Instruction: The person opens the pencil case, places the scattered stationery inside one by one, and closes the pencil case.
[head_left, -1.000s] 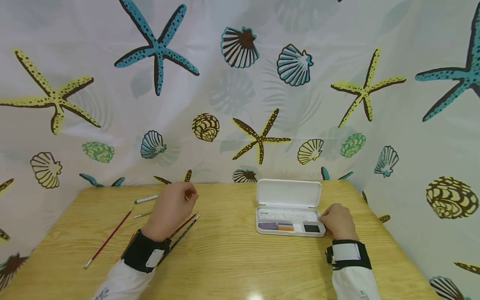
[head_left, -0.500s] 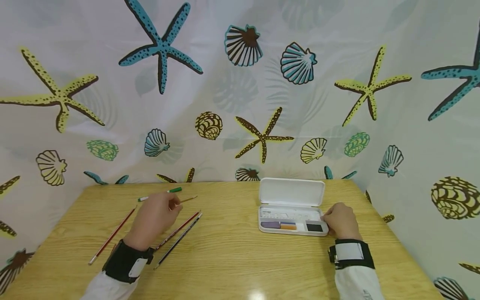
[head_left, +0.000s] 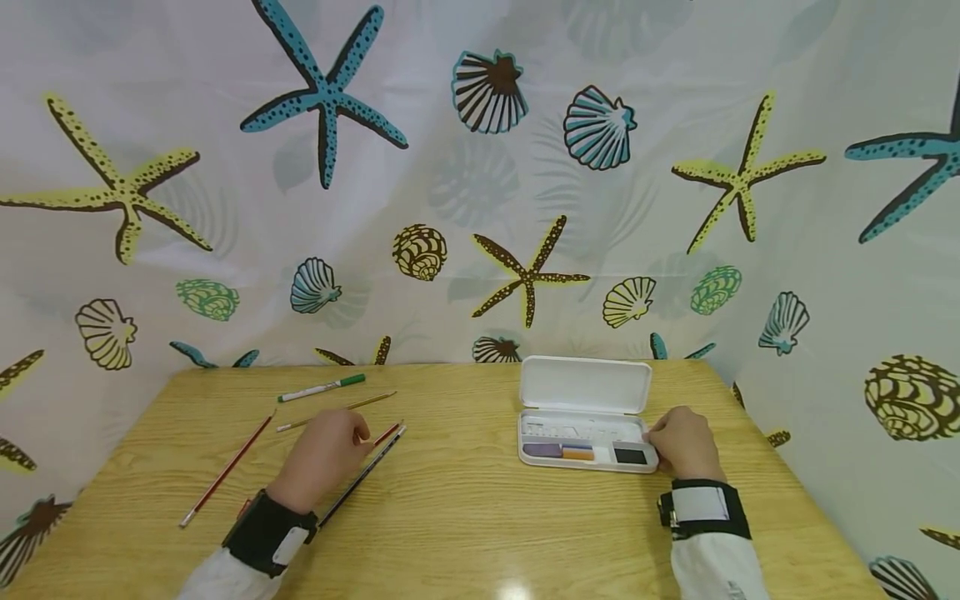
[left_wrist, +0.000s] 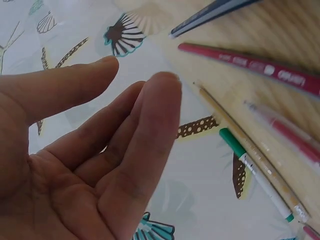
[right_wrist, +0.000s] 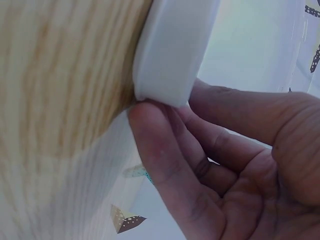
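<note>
My left hand (head_left: 321, 461) hovers over the left half of the table, nothing in its fingers. The left wrist view shows a gap between thumb and fingertips (left_wrist: 162, 95). Partly beneath that hand lie a red pencil (head_left: 386, 434) and a dark pencil (head_left: 363, 475). Just beyond it are a gold pencil (head_left: 372, 400) and a white marker with green ends (head_left: 321, 388). My right hand (head_left: 684, 443) pinches the right end of an open white pencil case (head_left: 585, 386), thumb on top, fingers against its outer side (right_wrist: 167, 75).
Inside the case are a clear ruler (head_left: 558, 429), a purple item (head_left: 542, 450), an orange item (head_left: 577, 454) and a dark rectangular block (head_left: 630, 456). Another red pencil (head_left: 228, 469) lies at the left. A patterned cloth (head_left: 420, 167) hangs behind the wooden table (head_left: 465, 500).
My left hand has moved nearer and slightly left, uncovering the marker and the gold pencil and covering more of the red pencil. The right hand has stayed at the case.
</note>
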